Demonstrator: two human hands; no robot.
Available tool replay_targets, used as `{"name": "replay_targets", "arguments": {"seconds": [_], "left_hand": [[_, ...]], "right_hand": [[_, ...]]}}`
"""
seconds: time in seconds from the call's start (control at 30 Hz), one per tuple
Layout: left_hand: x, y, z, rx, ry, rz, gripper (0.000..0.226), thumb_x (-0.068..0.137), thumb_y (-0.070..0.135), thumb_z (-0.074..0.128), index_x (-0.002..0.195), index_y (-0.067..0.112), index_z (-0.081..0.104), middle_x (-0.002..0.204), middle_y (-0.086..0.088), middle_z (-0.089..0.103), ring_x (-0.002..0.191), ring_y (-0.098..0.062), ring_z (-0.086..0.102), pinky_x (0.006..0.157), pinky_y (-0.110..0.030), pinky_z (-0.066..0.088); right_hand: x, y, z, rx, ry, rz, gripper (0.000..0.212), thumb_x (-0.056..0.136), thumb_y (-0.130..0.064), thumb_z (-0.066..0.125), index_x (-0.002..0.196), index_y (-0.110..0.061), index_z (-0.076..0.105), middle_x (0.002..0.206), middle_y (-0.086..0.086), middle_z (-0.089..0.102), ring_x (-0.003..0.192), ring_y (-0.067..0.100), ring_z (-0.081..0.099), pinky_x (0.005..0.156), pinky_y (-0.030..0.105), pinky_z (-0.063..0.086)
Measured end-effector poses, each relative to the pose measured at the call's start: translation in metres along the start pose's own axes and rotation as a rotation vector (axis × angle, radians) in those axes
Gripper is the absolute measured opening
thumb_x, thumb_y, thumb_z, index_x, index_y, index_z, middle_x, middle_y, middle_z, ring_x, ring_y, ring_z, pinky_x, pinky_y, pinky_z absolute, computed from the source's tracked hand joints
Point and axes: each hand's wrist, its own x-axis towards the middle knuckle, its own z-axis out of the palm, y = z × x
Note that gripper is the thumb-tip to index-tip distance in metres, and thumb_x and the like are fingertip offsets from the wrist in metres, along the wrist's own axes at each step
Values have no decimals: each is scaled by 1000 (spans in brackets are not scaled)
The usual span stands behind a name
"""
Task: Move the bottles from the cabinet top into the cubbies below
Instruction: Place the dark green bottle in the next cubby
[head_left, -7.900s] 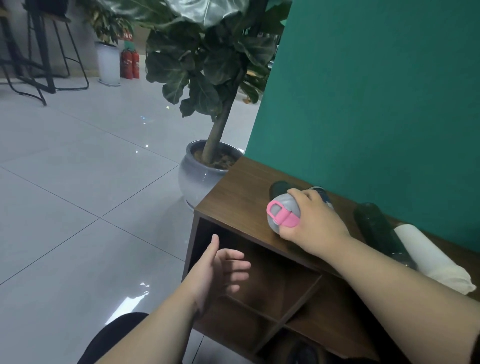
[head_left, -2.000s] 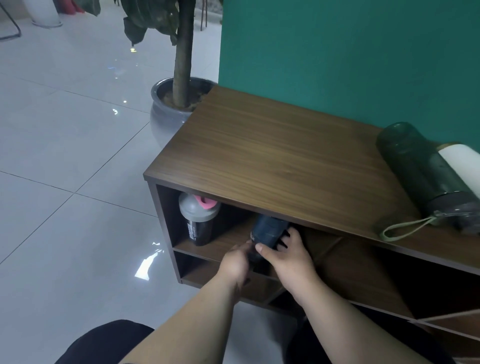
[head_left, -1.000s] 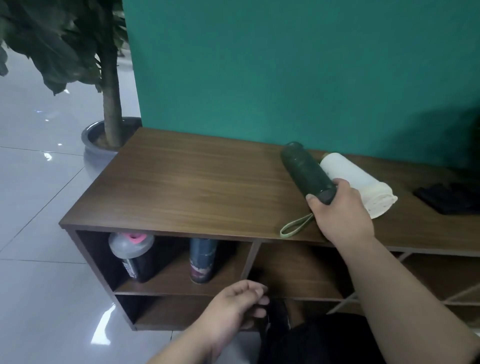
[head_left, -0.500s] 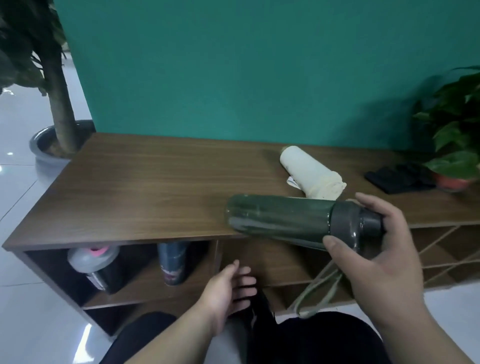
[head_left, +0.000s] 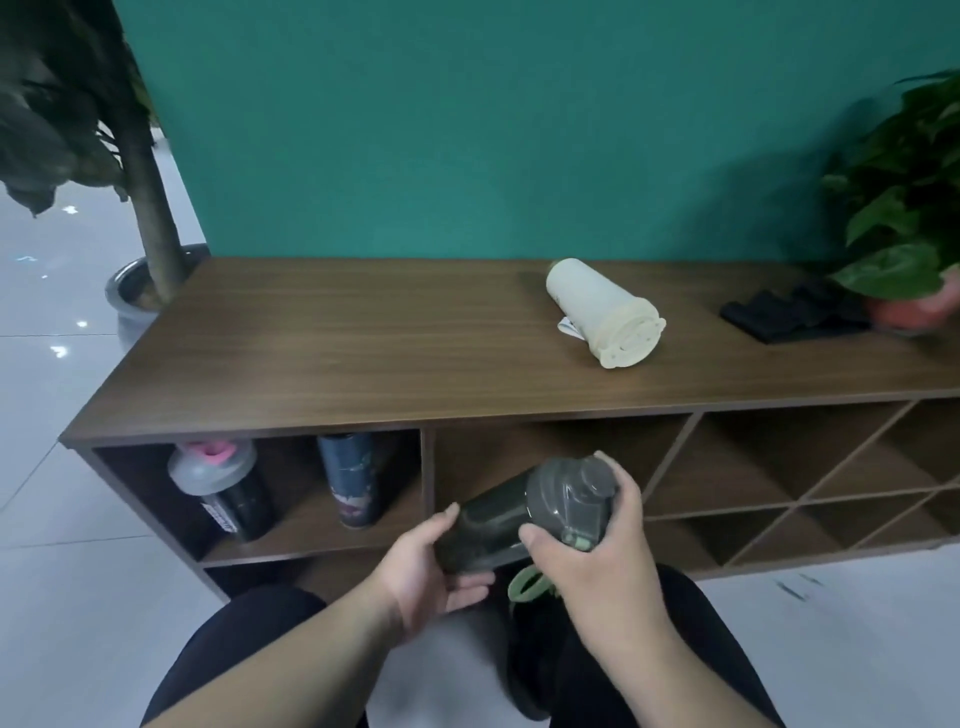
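Note:
I hold a dark green bottle (head_left: 498, 514) in both hands in front of the middle cubby (head_left: 545, 457), tilted with its base toward the opening. My right hand (head_left: 597, 551) grips its grey lid end; my left hand (head_left: 431, 571) cups the body from below. Its green loop strap (head_left: 524, 582) hangs under the lid. A cream bottle (head_left: 605, 312) lies on its side on the wooden cabinet top (head_left: 337, 343). In the left cubby stand a grey-lidded shaker with a pink cap (head_left: 218, 483) and a dark blue bottle (head_left: 353, 478).
A black folded item (head_left: 795, 314) and a small potted plant (head_left: 909, 244) sit at the right end of the cabinet top. A large potted tree (head_left: 145, 208) stands on the floor at the left. Diamond-shaped cubbies (head_left: 810, 478) fill the right part. A green wall is behind.
The green bottle has come down from cabinet-top height to the front of the middle cubby. My left hand, free before, now holds its body.

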Motion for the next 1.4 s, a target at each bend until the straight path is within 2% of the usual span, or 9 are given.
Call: {"name": "replay_targets", "arguments": {"seconds": [0.07, 0.13, 0.3, 0.43, 0.57, 0.73, 0.83, 1.17, 1.4], "left_hand": [[9, 0, 0, -21, 28, -7, 75, 75, 54, 65, 139, 16, 58, 128, -14, 71, 92, -33, 72, 66, -33, 58], [21, -2, 0, 6, 18, -8, 63, 88, 55, 57, 138, 17, 60, 119, -12, 76, 89, -30, 72, 69, -33, 56], [52, -14, 4, 161, 10, -26, 54, 98, 59, 43, 130, 24, 67, 112, -3, 79, 103, -27, 69, 91, -43, 55], [70, -18, 6, 263, 45, -54, 53, 99, 63, 38, 129, 28, 66, 119, -3, 78, 115, -29, 69, 108, -53, 48], [87, -10, 2, 206, 75, -37, 67, 90, 71, 44, 139, 28, 60, 132, -2, 69, 122, -27, 63, 109, -55, 47], [98, 2, 5, 161, 86, 42, 55, 102, 58, 36, 153, 37, 39, 147, 7, 53, 124, -19, 53, 105, -47, 42], [105, 8, 7, 121, 107, 59, 49, 103, 57, 34, 147, 39, 45, 136, 9, 59, 120, -15, 56, 104, -45, 42], [115, 14, 10, 83, 135, 52, 50, 101, 61, 35, 145, 42, 48, 135, 10, 57, 136, -18, 50, 116, -51, 37], [110, 15, 9, 80, 154, 28, 58, 101, 60, 35, 152, 35, 44, 148, 8, 53, 135, -18, 50, 109, -46, 38]], "right_hand": [[2, 15, 13, 34, -23, 94, 74, 65, -21, 89, 124, -31, 44, 107, -11, 68, 86, -8, 65, 68, 7, 46], [9, 25, 19, 11, -21, 110, 69, 65, -26, 89, 121, -27, 49, 104, -10, 70, 88, -3, 66, 70, 10, 46], [44, 40, 22, -103, -23, 124, 54, 68, -33, 85, 112, -32, 54, 95, -14, 71, 87, 0, 67, 73, 19, 48], [76, 50, 39, -251, -121, 137, 58, 68, -39, 83, 114, -36, 48, 106, -13, 67, 96, 9, 65, 80, 26, 50], [110, 55, 62, -291, -172, 140, 60, 69, -39, 82, 119, -35, 49, 104, -15, 67, 97, 11, 65, 84, 28, 52], [139, 62, 80, -289, -168, 131, 53, 69, -39, 82, 113, -31, 53, 99, -15, 70, 94, 8, 67, 83, 27, 53], [148, 64, 87, -275, -160, 134, 56, 69, -40, 82, 116, -27, 55, 103, -13, 71, 97, 10, 68, 86, 30, 55], [162, 71, 99, -253, -155, 148, 43, 66, -45, 77, 102, -26, 63, 94, -12, 73, 92, 9, 70, 82, 32, 56], [152, 61, 94, -268, -239, 221, 65, 65, -43, 84, 118, -29, 49, 113, -12, 66, 101, 10, 64, 83, 27, 48]]}}
